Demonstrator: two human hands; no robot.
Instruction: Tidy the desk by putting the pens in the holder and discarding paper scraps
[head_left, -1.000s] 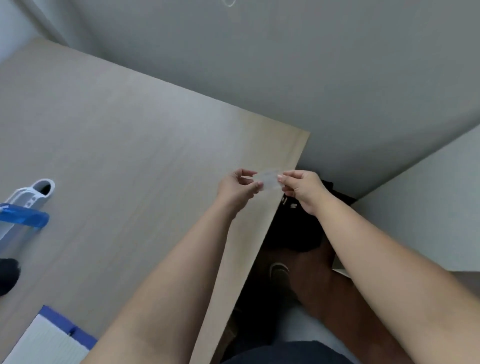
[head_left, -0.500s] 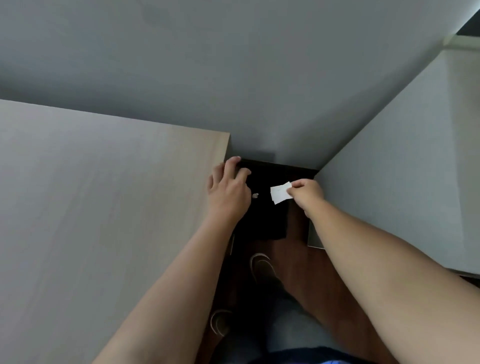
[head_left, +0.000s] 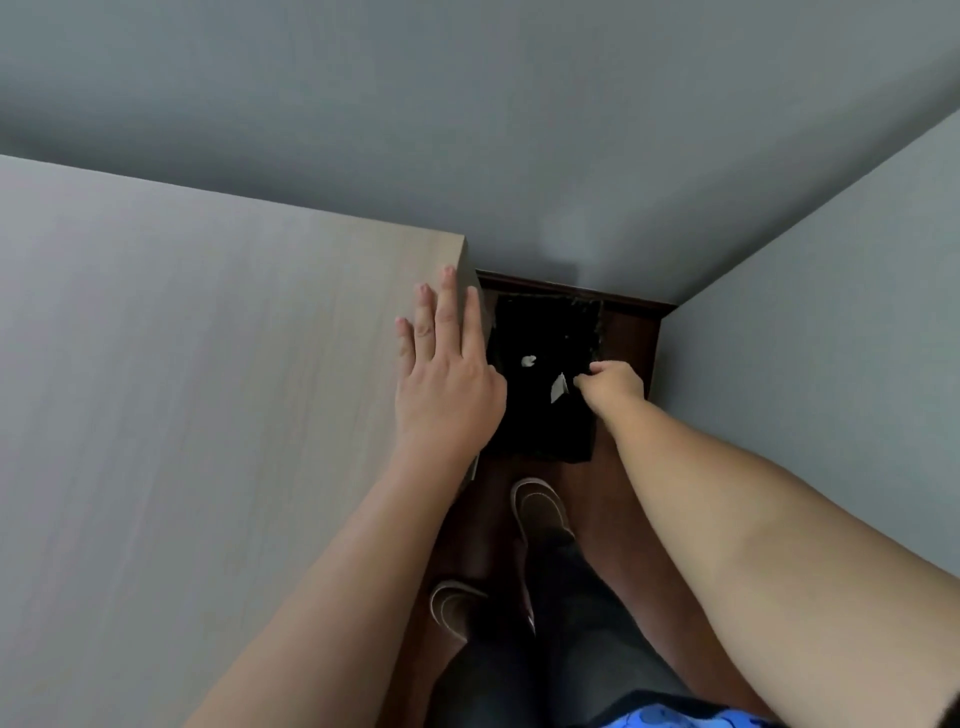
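My left hand (head_left: 447, 384) lies flat with its fingers spread on the far right corner of the light wooden desk (head_left: 208, 415). My right hand (head_left: 615, 387) hangs over the black waste bin (head_left: 540, 431) on the floor beside the desk. A small white paper scrap (head_left: 558, 388) is in the air just left of its fingertips, a narrow dark gap apart. Another white scrap (head_left: 528, 361) lies deeper inside the bin. No pens or holder are in view.
The bin stands in a corner between the grey back wall (head_left: 467, 130) and a grey side wall (head_left: 831, 338), on a dark wooden floor. My two shoes (head_left: 540, 509) stand just in front of the bin.
My view has swung right, off the desk's items. My left hand let go of the scrap and settled flat on the desk corner. My right hand carried the scrap over the bin and released it.
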